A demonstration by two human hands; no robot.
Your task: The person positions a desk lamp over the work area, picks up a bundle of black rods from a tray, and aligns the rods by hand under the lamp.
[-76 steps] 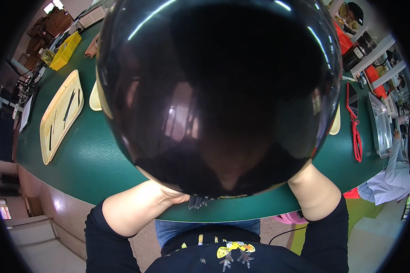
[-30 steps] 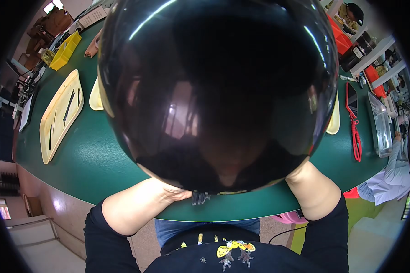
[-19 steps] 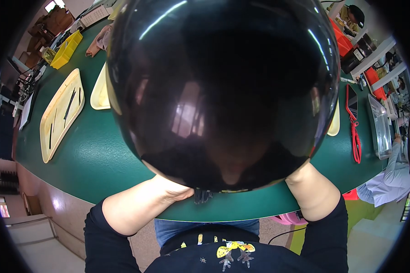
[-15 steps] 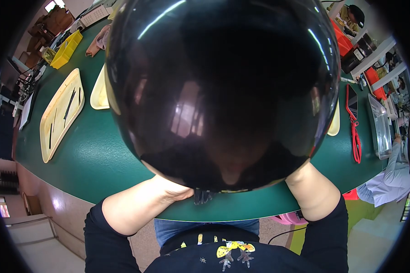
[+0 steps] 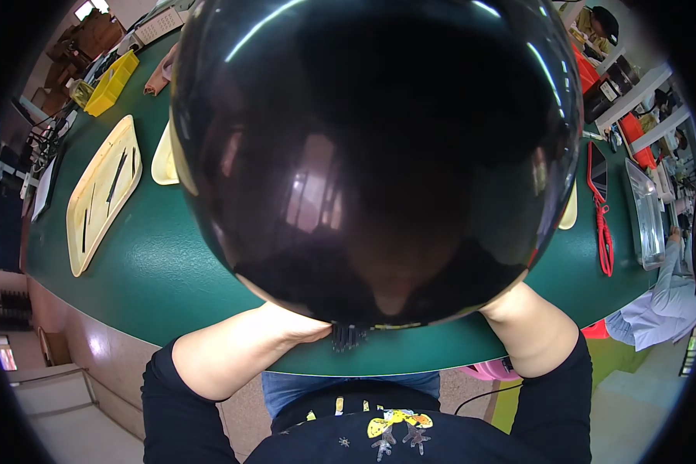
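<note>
A large, glossy black dome-shaped thing (image 5: 379, 232) fills the middle of the head view, and its kind is not clear. My left hand (image 5: 305, 325) reaches in under its lower left edge, with only the heel of the hand showing. Right beside that hand, a cluster of thin dark bristle-like strands (image 5: 349, 338) pokes out below the dome. My right hand (image 5: 506, 300) goes under the lower right edge, mostly covered. The fingers of both hands are hidden, so I cannot tell what they hold or whether they touch the dome.
On the green table (image 5: 162, 263) lies a cream tray (image 5: 104, 161) with several thin black strips. Another cream tray (image 5: 165, 158) is partly covered. A yellow bin (image 5: 103, 102) stands behind. At right are a red-edged phone (image 5: 598, 174), red cord (image 5: 605, 247), clear container (image 5: 636, 176) and a person's sleeve (image 5: 665, 301).
The dome's outline has shifted slightly left and looks a little larger. The dark strands by my left hand have moved slightly right. My arms have hardly moved.
</note>
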